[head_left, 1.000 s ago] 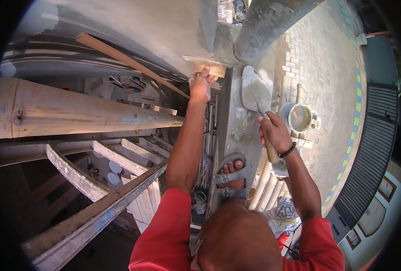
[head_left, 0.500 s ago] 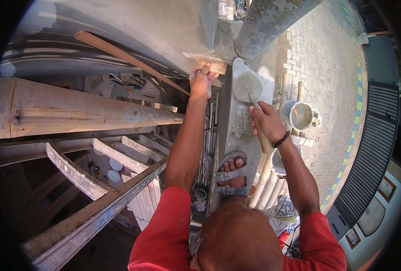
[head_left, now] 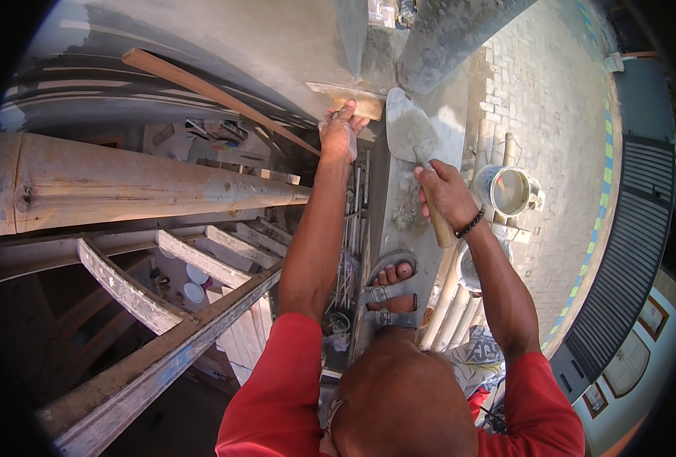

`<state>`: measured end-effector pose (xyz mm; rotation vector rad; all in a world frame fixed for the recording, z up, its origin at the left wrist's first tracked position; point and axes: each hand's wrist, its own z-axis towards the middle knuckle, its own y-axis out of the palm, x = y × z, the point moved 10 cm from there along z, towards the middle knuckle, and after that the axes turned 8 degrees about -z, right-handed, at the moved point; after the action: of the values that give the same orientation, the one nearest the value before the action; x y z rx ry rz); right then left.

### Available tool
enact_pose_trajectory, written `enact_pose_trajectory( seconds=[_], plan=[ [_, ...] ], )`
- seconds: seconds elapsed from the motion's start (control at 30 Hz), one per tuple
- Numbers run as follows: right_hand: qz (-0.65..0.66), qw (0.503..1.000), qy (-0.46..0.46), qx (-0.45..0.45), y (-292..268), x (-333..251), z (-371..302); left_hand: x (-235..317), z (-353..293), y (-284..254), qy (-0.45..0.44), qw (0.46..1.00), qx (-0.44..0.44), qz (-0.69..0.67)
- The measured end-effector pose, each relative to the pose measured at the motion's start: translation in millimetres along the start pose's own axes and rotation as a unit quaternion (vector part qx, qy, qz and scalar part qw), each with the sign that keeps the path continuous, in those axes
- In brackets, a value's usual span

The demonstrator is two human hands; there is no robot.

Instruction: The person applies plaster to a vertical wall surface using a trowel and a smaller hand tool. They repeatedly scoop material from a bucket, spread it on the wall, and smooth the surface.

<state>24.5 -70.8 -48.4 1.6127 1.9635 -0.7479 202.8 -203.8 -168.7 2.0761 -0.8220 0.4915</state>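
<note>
My left hand (head_left: 338,135) is closed on a wooden float (head_left: 365,104), a flat board with a block on its back, at the foot of the grey plastered wall (head_left: 277,46). The fingers wrap round the block, and the board's long edge lies along the wall. In my right hand (head_left: 446,195) is a pointing trowel (head_left: 409,128), gripped by its wooden handle. Its broad grey blade is smeared with mortar and lies over the concrete ledge (head_left: 410,244), the tip close to the float's right end. Wet mortar spots the ledge below the blade.
A sandalled foot (head_left: 393,288) stands on the ledge. Right of it are a bucket (head_left: 505,190) and bamboo poles (head_left: 448,308) above a paved yard. To the left run a thick bamboo pole (head_left: 125,183), a wooden ladder-like frame (head_left: 178,327) and a leaning timber strip (head_left: 208,95).
My right hand and the trowel have shifted slightly away from me and to the left, bringing the blade nearer the float. The left hand with the float has barely moved.
</note>
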Motion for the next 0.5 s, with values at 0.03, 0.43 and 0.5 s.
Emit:
enact_pose_trajectory(
  seconds=[0.03,0.43,0.5],
  plan=[
    [0.000,1.000,-0.001,0.000,0.1,0.0,0.2,0.2,0.1,0.4,0.002,1.000,-0.003,0.000],
    [0.010,1.000,0.011,-0.005,1.7,3.9,1.8,2.7,-2.9,2.6,0.003,1.000,0.002,0.011],
    [0.017,1.000,0.005,-0.006,1.6,3.9,2.2,2.4,-4.2,2.7,0.007,1.000,0.007,0.007]
  ],
)
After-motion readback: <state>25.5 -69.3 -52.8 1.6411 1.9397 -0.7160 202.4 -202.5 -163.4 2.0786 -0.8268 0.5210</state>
